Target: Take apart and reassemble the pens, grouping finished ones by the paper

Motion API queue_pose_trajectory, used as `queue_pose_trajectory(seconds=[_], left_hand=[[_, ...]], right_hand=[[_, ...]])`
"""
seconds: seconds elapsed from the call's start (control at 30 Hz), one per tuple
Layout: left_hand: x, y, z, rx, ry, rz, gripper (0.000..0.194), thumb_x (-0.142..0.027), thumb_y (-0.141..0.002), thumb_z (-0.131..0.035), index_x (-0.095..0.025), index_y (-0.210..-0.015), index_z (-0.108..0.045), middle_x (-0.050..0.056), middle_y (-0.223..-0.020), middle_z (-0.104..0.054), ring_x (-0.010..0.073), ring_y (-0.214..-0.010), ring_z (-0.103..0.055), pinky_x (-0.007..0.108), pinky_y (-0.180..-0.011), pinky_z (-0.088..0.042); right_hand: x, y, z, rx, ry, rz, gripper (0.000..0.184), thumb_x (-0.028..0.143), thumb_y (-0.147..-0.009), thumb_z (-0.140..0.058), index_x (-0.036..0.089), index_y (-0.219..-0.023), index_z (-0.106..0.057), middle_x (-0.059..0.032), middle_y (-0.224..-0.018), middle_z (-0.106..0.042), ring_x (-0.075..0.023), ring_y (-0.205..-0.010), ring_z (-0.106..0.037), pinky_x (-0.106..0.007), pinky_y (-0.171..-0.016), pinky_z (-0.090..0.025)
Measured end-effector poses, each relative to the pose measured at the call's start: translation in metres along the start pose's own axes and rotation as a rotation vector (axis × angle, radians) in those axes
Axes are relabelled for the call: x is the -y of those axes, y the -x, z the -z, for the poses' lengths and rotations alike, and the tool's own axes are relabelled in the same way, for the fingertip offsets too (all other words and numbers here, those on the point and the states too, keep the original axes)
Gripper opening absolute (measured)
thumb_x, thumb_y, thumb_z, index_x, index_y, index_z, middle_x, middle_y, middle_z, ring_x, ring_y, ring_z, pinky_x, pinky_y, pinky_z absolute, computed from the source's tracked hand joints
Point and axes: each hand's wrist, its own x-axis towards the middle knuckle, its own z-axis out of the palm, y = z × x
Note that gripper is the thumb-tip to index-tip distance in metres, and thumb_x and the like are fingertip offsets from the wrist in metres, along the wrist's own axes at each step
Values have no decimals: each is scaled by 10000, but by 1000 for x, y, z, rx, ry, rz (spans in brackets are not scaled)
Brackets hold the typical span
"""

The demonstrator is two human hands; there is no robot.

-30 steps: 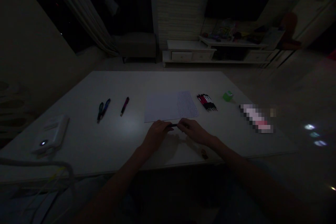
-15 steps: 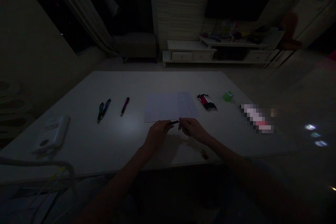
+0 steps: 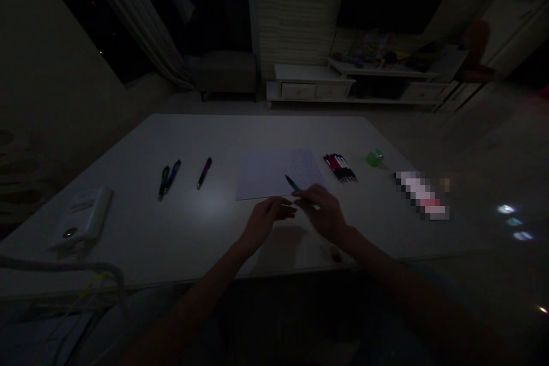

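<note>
My right hand [image 3: 322, 210] is closed around a dark teal pen [image 3: 291, 182], whose end sticks out up and to the left over the paper. Just left of it, my left hand [image 3: 266, 217] is held above the table with its fingers apart and nothing visible in them. The fingertips of both hands are close together. Beyond them lies a white sheet of paper [image 3: 266, 174], with rows of handwriting on its right part.
At the left lie a purple pen [image 3: 205, 172], a blue pen [image 3: 172, 176], a green pen [image 3: 163, 182] and a white device [image 3: 83, 214]. Rightward are a row of several pens [image 3: 340, 167], a green transparent object [image 3: 374, 156] and a pixelated item [image 3: 420, 195]. A small dark object [image 3: 335, 254] sits near the front edge.
The pen was between both hands; now only my right hand holds it, turned so that its end points up and left. My left hand has let go and its fingers have opened.
</note>
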Motion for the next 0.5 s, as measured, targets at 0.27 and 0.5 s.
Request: queue_pose_trajectory(seconds=[0.27,0.5], left_hand=[[39,-15,22,-31,-1127,-349,391,-273,-871,-448,-171,-1248,-453,122,-1338,-437,247,-1270,-338,482,-1020,-288],[27,-2,14,29,-1172,-386,292,-200,-866,-441,-181,-1138,-545,104,-1236,-536,228,-1161,-464,432,-963,-373]], right_hand=[[-58,-34,50,-313,-908,-664,435,624,-802,-375,214,-662,-404,51,-514,-336,-101,-440,-345,-246,-472,-348],[-77,-22,68,-237,-1245,-726,384,420,-825,-301,219,-512,-208,63,-460,-147,-102,-413,-100,-246,-392,-181]])
